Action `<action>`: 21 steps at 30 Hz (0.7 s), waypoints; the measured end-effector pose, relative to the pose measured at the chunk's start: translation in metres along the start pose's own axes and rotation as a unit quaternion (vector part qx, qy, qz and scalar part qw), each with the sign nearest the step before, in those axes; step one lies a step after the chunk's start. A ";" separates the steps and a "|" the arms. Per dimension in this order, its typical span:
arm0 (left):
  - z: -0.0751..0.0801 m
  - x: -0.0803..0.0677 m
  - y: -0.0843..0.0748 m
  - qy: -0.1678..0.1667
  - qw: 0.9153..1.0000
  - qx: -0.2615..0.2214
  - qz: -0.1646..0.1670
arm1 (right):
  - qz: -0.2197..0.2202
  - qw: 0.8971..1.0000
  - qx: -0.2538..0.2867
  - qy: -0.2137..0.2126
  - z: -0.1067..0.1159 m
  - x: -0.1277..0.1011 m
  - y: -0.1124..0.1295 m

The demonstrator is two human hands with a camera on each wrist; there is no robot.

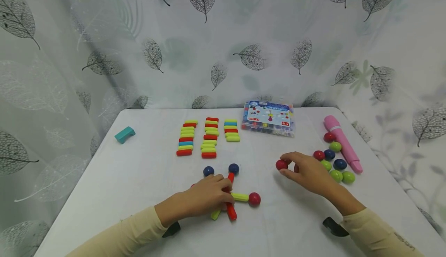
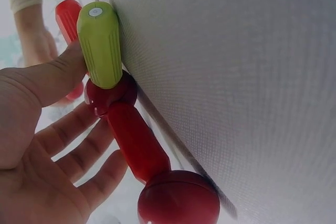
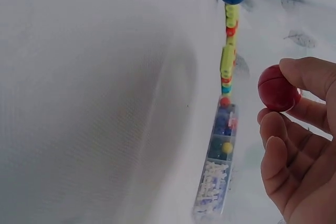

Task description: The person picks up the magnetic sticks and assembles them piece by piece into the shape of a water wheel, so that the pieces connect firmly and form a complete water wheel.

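My left hand (image 1: 209, 195) grips the middle of a ball-and-rod model on the table. In the left wrist view, its thumb lies by a yellow-green rod (image 2: 100, 45) and its fingers are behind the red centre ball (image 2: 110, 94). A red rod (image 2: 137, 140) leads from there to another red ball (image 2: 178, 199). One yellow-green arm ends in a red ball (image 1: 254, 199), a red arm in a dark blue ball (image 1: 234, 168). Above the table, my right hand (image 1: 310, 172) pinches a red ball (image 3: 276, 88) between thumb and fingertips. More red shows behind it, partly hidden.
Rows of coloured rods (image 1: 209, 137) lie at the back, left of a clear plastic parts box (image 1: 268, 118). Several loose balls (image 1: 336, 176) sit right of my right hand, beside a pink stick-shaped object (image 1: 343, 143). A teal block (image 1: 124, 134) lies far left.
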State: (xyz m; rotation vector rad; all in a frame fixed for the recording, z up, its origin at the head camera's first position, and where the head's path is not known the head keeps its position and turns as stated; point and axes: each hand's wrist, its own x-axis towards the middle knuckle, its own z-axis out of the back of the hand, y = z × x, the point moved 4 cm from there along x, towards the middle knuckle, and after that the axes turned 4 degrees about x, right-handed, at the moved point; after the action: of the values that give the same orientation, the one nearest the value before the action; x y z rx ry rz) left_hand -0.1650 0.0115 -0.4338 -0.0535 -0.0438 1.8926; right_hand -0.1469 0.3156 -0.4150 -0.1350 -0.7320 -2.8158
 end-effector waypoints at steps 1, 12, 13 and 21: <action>0.000 0.000 0.000 0.001 1.000 0.000 0.001 | -0.005 1.000 0.009 0.002 0.000 0.000 0.000; 0.001 0.000 0.000 0.001 1.000 -0.007 0.006 | -0.196 0.909 0.363 0.063 -0.015 -0.002 -0.011; 0.001 0.000 0.000 0.000 1.000 -0.007 0.005 | -0.208 0.895 0.389 0.069 -0.018 -0.003 -0.011; -0.001 -0.001 0.000 -0.004 1.000 -0.006 0.003 | -0.217 0.865 0.443 0.092 -0.028 -0.005 -0.002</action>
State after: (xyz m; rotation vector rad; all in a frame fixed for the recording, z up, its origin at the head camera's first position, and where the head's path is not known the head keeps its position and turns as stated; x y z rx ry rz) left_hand -0.1650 0.0106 -0.4350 -0.0540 -0.0611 1.8986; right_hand -0.1430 0.3042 -0.4411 0.5044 -2.1025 -2.4595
